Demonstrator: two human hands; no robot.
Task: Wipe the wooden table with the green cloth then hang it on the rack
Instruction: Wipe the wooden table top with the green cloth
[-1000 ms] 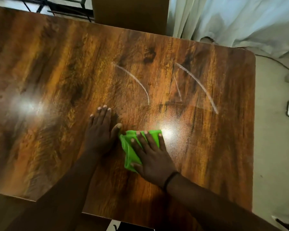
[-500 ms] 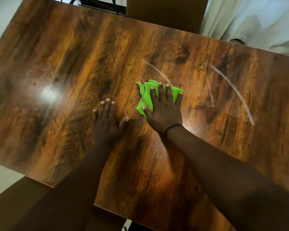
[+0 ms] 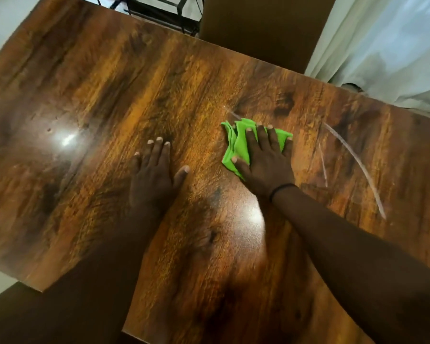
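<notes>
Left hand [image 3: 152, 180] and right hand [image 3: 266, 162] flat, fingers straight.

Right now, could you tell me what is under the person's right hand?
The right hand presses flat on the green cloth, bunched on the wooden table. The hand covers the cloth's middle.

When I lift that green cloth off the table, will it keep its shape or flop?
The green cloth lies bunched in soft folds under the flat right hand, so it will likely droop. It looks thin, probably light. On the glossy wooden table it should slide easily.
</notes>
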